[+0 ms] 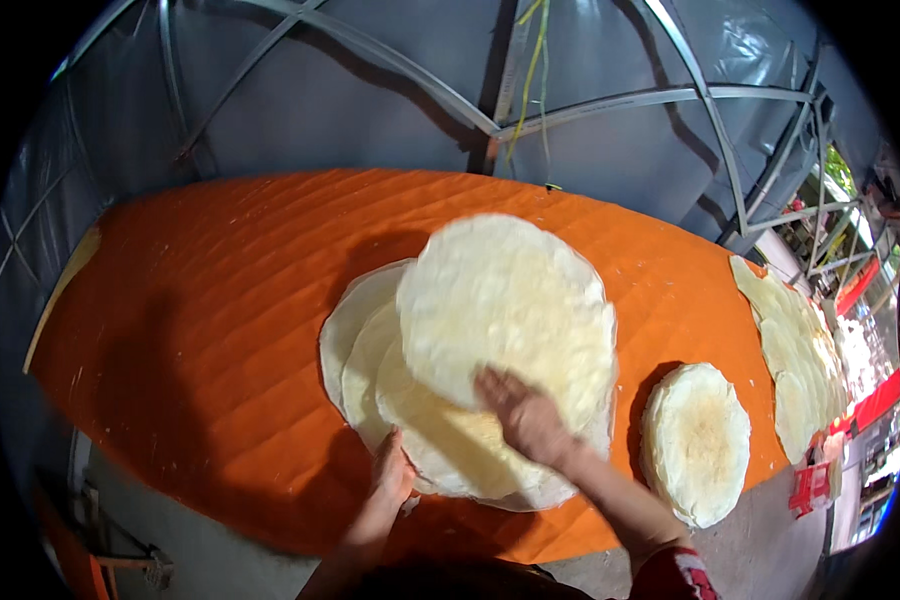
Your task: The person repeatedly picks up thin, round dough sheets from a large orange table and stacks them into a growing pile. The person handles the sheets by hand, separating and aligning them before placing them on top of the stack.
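Note:
Thin, round, pale flatbreads lie overlapped in a loose pile (362, 350) on the orange quilted cover. The uppermost flatbread (505, 300) sits toward the far right of the pile, its outline slightly blurred. My left hand (394, 470) grips the near left edge of the pile, fingers closed against the rim. Over the near part of the uppermost flatbread is my right hand (525, 415), smeared a little by motion. Its fingers look stretched out, pointing to the far left, and appear to rest on the bread's surface. The underside of this hand is hidden.
A thick, neat stack of flatbreads (697, 445) stands to the right, near the edge of the orange-covered table (220, 330). More flat sheets (790, 350) overlap at the far right end. Behind the table rises a grey sheet wall (400, 110) with metal struts. A red crate-like object (815, 488) is at right.

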Available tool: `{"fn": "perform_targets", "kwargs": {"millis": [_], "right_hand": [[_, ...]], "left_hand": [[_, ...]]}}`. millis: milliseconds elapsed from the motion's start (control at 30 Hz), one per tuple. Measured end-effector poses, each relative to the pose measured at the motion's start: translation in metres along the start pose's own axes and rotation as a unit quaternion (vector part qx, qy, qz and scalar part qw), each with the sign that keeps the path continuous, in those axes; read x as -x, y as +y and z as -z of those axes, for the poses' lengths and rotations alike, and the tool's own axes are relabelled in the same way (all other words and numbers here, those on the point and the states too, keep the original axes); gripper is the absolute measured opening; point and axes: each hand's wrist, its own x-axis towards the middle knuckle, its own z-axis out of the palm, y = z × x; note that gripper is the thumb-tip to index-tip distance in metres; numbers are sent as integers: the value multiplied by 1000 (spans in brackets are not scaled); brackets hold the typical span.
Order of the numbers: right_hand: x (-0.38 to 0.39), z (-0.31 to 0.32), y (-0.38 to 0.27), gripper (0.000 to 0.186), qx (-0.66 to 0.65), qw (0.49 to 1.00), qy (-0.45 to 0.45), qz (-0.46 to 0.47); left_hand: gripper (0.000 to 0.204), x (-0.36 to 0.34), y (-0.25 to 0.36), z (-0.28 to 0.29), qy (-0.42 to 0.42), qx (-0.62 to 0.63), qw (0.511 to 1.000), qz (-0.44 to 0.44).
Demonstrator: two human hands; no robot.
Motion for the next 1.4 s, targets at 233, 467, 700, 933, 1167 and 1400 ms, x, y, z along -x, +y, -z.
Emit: {"fn": "perform_targets", "kwargs": {"millis": [233,467,700,933,1167,1400], "right_hand": [[38,-73,-71,56,-132,989,-54,-28],[10,-60,-7,38,-228,969,-22,-94],[-29,18,-56,54,-65,991,117,9],[0,-84,-104,58,-212,977,17,-8],[-16,-55,-71,23,-512,827,-68,-220],[-75,102,-2,16,-134,968,193,-88]], "left_hand": [[34,11,18,-11,36,-19,999,11],[40,14,45,5,162,-396,872,-237],[16,21,70,32,108,-484,867,-46],[18,22,72,21,-7,-91,996,-7],[15,23,77,-8,-56,-147,985,-76],[34,-1,79,26,153,-377,904,-134]]}}
